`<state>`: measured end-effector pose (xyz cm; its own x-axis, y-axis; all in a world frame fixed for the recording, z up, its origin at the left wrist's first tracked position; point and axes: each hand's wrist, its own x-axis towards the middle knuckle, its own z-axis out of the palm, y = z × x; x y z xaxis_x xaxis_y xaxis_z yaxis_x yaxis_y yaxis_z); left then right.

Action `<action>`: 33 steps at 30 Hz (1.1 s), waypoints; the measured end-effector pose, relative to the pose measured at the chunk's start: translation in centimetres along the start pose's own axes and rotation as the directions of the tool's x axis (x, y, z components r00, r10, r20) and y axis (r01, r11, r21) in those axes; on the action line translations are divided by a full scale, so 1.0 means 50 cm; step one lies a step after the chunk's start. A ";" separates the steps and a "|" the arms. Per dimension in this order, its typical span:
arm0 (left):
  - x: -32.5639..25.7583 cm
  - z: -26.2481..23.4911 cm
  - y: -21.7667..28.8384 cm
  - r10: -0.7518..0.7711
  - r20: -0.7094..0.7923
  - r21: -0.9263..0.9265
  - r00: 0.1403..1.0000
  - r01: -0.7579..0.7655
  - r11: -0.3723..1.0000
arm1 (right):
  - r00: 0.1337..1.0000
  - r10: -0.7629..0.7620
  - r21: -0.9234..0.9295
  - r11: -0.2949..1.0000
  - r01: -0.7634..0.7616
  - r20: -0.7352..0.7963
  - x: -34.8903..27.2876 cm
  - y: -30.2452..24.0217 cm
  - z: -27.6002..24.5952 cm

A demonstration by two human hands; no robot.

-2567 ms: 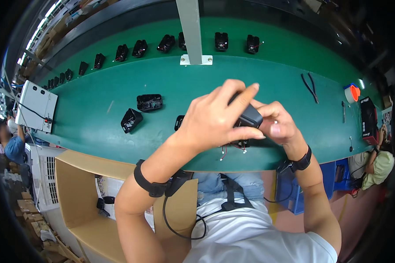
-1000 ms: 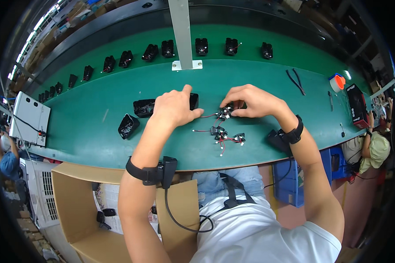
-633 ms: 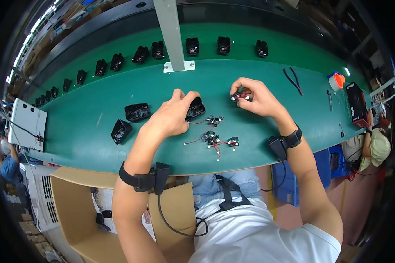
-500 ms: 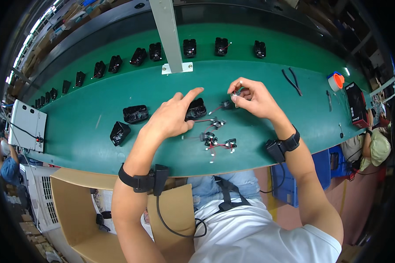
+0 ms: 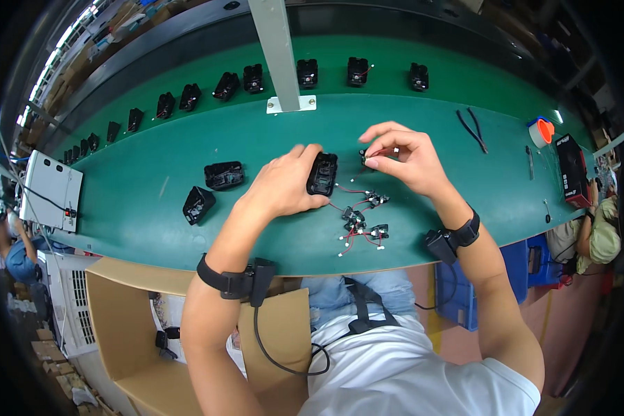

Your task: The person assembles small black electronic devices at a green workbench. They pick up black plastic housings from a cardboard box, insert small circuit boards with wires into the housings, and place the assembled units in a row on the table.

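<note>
My left hand is closed around the left side of a black plastic housing, its open hollow side facing up. To the right of it, my right hand pinches a small black part with red and black wires between thumb and fingers. The wires trail over the fingers and end in a white plug. Just below the hands lie several similar wired parts in a loose cluster. Two more black housings, one lying long and one angled, rest left of my left hand.
A row of black housings runs along the far strip behind a metal post. Pliers, an orange-and-white roll and a black box lie at right. A white machine stands left; an open carton sits below the table edge.
My left hand has gone from spread fingers to gripping the housing, which now stands lengthwise toward me. My right hand has brought the wired part closer to the housing. The view has shifted slightly.
</note>
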<state>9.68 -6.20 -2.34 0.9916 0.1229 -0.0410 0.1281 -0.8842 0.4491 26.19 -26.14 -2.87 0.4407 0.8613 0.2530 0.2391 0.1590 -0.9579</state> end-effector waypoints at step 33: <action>-0.005 -0.011 0.080 0.204 -0.291 -0.066 0.935 -0.232 0.970 | 0.967 -0.241 -0.244 0.936 0.254 0.084 -0.021 -0.033 0.031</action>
<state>9.96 -9.55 -0.05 0.9476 0.0659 0.3126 -0.1069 -0.8568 0.5045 23.99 -26.54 -1.79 0.2963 0.8349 0.4639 0.5472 0.2497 -0.7989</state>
